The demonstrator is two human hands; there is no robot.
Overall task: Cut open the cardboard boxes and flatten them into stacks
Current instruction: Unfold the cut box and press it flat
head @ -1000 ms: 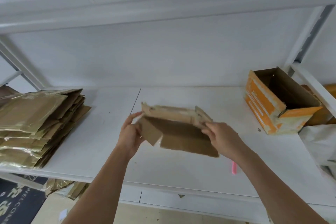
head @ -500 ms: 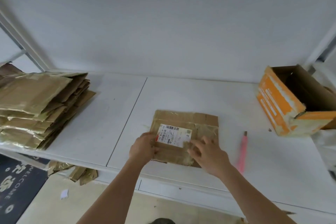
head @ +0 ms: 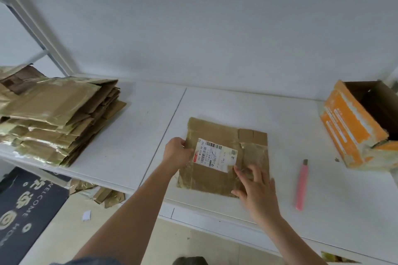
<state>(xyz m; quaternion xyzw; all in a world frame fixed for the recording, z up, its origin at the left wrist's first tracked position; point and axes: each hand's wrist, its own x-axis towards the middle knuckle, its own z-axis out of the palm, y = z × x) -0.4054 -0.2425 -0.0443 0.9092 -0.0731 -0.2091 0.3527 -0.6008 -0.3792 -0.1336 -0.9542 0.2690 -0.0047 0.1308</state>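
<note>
Stack of flattened boxes point(head: 56, 118) at 9 o'clock on the bench point(head: 133, 135). Flattened box point(head: 217, 178) at centre. Left hand point(head: 177, 153) pinches its 9 o'clock edge; right hand point(head: 256, 187) presses, fingers point(head: 241, 173) spread. Light, thin, tape-slick: likely best lifted by opposite edges. Pink cutter point(head: 302, 185), orange box point(head: 364, 127) at 3 o'clock.

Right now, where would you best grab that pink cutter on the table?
Take the pink cutter around the middle of its long handle, coming from above. It lies flat on the table with its blade end pointing away, and the right hand is nearest.
</note>
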